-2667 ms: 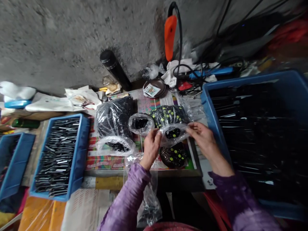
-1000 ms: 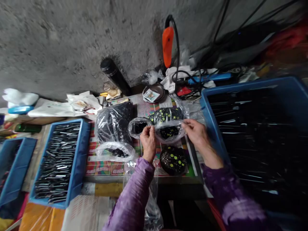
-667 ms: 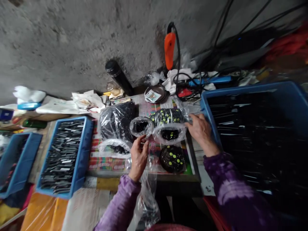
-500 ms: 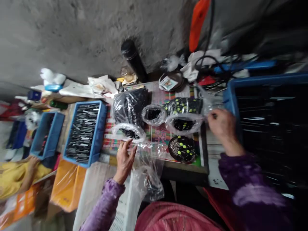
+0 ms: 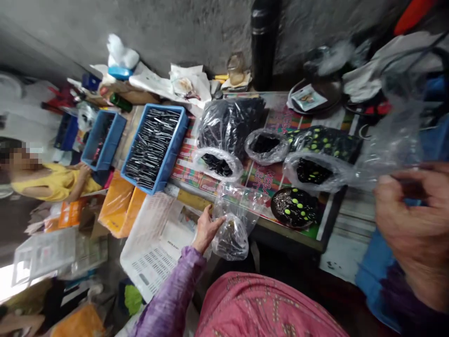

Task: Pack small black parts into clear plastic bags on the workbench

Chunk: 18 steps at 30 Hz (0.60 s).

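My left hand reaches over the table's front edge with thumb and fingers apart, by a clear plastic bag. It overlaps the bag's side; a grip on it does not show. My right hand is at the far right with fingers curled together, slightly blurred; what they pinch is unclear. Clear plastic film lies just beyond its fingertips. Between the hands are three open bags with rolled rims: a large bag of black pieces, a small bag and a bag with yellow-green dotted black pieces.
A round dish holds black, yellow-dotted and small metallic pieces. Left stand a blue crate of dark strips, a white basket and an orange bin. A black flask stands behind. A person in yellow sits far left.
The view has swung right and closer. My left hand has moved from the large bag's rim down to the clear bag at the table edge. My right hand now appears nearer, farther right.
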Each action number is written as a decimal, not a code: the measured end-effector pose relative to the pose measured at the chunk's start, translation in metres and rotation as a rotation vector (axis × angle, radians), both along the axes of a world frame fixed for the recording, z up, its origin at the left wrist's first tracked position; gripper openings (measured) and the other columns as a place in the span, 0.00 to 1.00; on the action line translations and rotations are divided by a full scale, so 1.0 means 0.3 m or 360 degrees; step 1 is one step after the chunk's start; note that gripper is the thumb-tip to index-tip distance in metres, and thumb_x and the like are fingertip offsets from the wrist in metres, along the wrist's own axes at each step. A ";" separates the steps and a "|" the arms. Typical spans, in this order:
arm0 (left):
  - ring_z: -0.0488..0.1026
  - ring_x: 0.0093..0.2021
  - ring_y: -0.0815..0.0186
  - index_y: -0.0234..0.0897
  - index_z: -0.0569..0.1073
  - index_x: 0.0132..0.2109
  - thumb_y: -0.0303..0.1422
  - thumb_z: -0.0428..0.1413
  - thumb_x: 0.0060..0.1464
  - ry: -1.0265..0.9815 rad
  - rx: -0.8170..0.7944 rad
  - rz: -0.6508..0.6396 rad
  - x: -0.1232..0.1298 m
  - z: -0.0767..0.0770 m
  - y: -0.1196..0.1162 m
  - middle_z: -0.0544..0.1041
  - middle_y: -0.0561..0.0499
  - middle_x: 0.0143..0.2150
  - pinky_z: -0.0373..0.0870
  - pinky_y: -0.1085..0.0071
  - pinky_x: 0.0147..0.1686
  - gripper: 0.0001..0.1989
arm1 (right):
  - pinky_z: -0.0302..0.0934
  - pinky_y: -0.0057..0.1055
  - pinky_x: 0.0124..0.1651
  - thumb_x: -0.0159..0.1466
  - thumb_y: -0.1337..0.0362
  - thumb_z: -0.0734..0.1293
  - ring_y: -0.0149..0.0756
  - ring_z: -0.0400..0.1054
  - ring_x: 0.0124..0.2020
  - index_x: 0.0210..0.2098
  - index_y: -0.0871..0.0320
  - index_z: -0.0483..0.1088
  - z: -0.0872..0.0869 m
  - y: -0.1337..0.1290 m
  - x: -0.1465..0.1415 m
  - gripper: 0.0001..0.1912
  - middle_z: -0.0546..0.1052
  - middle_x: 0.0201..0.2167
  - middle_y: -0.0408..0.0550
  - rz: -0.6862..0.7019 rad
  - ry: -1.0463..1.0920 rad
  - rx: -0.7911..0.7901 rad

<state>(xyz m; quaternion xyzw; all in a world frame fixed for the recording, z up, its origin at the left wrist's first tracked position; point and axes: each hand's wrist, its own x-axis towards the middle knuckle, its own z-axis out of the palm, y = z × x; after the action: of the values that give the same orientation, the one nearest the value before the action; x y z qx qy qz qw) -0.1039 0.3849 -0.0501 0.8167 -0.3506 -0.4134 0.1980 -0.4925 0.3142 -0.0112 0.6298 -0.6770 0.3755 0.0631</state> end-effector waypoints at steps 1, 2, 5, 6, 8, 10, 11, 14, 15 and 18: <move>0.76 0.41 0.58 0.32 0.77 0.53 0.40 0.70 0.39 0.0136 -0.0032 0.0049 -0.009 -0.003 0.003 0.82 0.43 0.42 0.72 0.63 0.45 0.33 | 0.69 0.45 0.43 0.63 0.58 0.66 0.58 0.75 0.48 0.32 0.55 0.68 0.009 0.001 0.015 0.08 0.79 0.38 0.63 0.0070 0.0021 -0.0036; 0.76 0.39 0.60 0.32 0.78 0.50 0.39 0.69 0.39 0.0303 -0.0048 0.0109 -0.017 -0.005 0.008 0.82 0.44 0.41 0.72 0.64 0.42 0.29 | 0.70 0.44 0.42 0.63 0.58 0.67 0.56 0.76 0.45 0.32 0.55 0.69 0.016 0.003 0.036 0.08 0.79 0.38 0.62 0.0149 0.0052 -0.0078; 0.73 0.30 0.66 0.32 0.79 0.42 0.37 0.67 0.39 0.0771 -0.0052 0.0326 -0.036 0.001 0.029 0.81 0.48 0.34 0.70 0.70 0.33 0.21 | 0.68 0.38 0.37 0.65 0.61 0.67 0.47 0.76 0.37 0.34 0.56 0.71 0.025 0.018 0.130 0.05 0.80 0.36 0.57 0.0404 0.0045 -0.0062; 0.72 0.29 0.67 0.32 0.80 0.41 0.36 0.67 0.38 0.0858 -0.0060 0.0394 -0.038 0.009 0.038 0.80 0.49 0.33 0.69 0.71 0.30 0.20 | 0.67 0.36 0.35 0.65 0.63 0.66 0.44 0.75 0.34 0.35 0.56 0.71 0.025 0.027 0.167 0.05 0.79 0.35 0.55 0.0499 -0.0001 -0.0024; 0.71 0.27 0.68 0.33 0.79 0.42 0.35 0.67 0.36 0.0981 -0.0084 0.0529 -0.033 0.032 0.062 0.80 0.50 0.33 0.69 0.71 0.27 0.21 | 0.66 0.33 0.34 0.66 0.65 0.65 0.40 0.74 0.31 0.35 0.57 0.71 0.019 0.052 0.240 0.04 0.79 0.34 0.51 0.0701 -0.0092 0.0048; 0.70 0.27 0.68 0.34 0.78 0.42 0.33 0.66 0.34 0.1068 -0.0098 0.0654 -0.017 0.059 0.097 0.79 0.51 0.33 0.71 0.70 0.25 0.22 | 0.66 0.30 0.34 0.66 0.66 0.64 0.37 0.74 0.30 0.35 0.57 0.70 0.013 0.084 0.306 0.04 0.79 0.34 0.50 0.0865 -0.0142 0.0119; 0.70 0.26 0.69 0.34 0.78 0.41 0.32 0.65 0.33 0.1094 -0.0109 0.0704 -0.006 0.071 0.121 0.78 0.52 0.32 0.72 0.70 0.25 0.21 | 0.66 0.30 0.33 0.66 0.66 0.64 0.35 0.74 0.29 0.34 0.57 0.70 0.012 0.103 0.335 0.04 0.79 0.34 0.49 0.0924 -0.0150 0.0149; 0.70 0.26 0.69 0.34 0.75 0.40 0.30 0.63 0.33 0.1153 -0.0174 0.0762 0.042 0.092 0.219 0.75 0.53 0.31 0.73 0.69 0.24 0.20 | 0.64 0.28 0.28 0.66 0.65 0.63 0.33 0.72 0.23 0.34 0.57 0.70 0.014 0.168 0.403 0.05 0.79 0.29 0.46 0.1028 -0.0132 0.0224; 0.71 0.26 0.69 0.35 0.74 0.40 0.30 0.62 0.33 0.1176 -0.0188 0.0768 0.062 0.094 0.262 0.75 0.53 0.30 0.72 0.70 0.23 0.20 | 0.63 0.29 0.27 0.66 0.64 0.63 0.34 0.72 0.22 0.34 0.57 0.70 0.016 0.194 0.422 0.06 0.78 0.27 0.45 0.1046 -0.0115 0.0247; 0.72 0.24 0.66 0.37 0.71 0.41 0.31 0.59 0.35 0.1160 -0.0255 0.0839 0.133 0.094 0.415 0.75 0.53 0.26 0.67 0.73 0.20 0.20 | 0.62 0.31 0.24 0.65 0.62 0.63 0.37 0.73 0.20 0.35 0.55 0.72 0.020 0.284 0.474 0.07 0.78 0.24 0.45 0.1133 -0.0067 0.0320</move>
<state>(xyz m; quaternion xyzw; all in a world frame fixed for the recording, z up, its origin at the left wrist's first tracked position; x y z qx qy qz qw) -0.0638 0.5093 -0.0220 0.6614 -0.0691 -0.5807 0.4696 -0.3503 0.3995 -0.0054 0.8210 -0.4504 0.3184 -0.1476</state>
